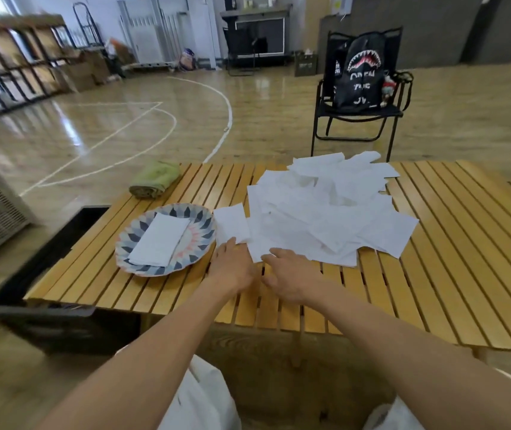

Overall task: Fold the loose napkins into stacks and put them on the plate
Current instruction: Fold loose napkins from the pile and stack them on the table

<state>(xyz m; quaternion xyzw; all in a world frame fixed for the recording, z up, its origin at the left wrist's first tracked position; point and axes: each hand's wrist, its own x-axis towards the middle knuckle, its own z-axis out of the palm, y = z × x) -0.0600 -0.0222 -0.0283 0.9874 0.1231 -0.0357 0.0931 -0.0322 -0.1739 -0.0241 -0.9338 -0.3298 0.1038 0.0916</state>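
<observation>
A patterned plate (200, 216) sits on the left part of the slatted wooden table (434, 274), and a folded stack of white napkins (159, 240) lies on it. A folded napkin (232, 223) lies just right of the plate. My left hand (232, 268) reaches toward its near edge with straight fingers, fingertips touching it. A big heap of loose white napkins (325, 209) covers the table's middle. My right hand (291, 274) hovers flat at the heap's near edge, fingers spread, holding nothing.
A rolled green cloth (155, 180) lies at the table's far left corner. A black crate (52, 274) stands on the floor left of the table. Behind the table is a black folding chair (356, 119) with a backpack (361, 72).
</observation>
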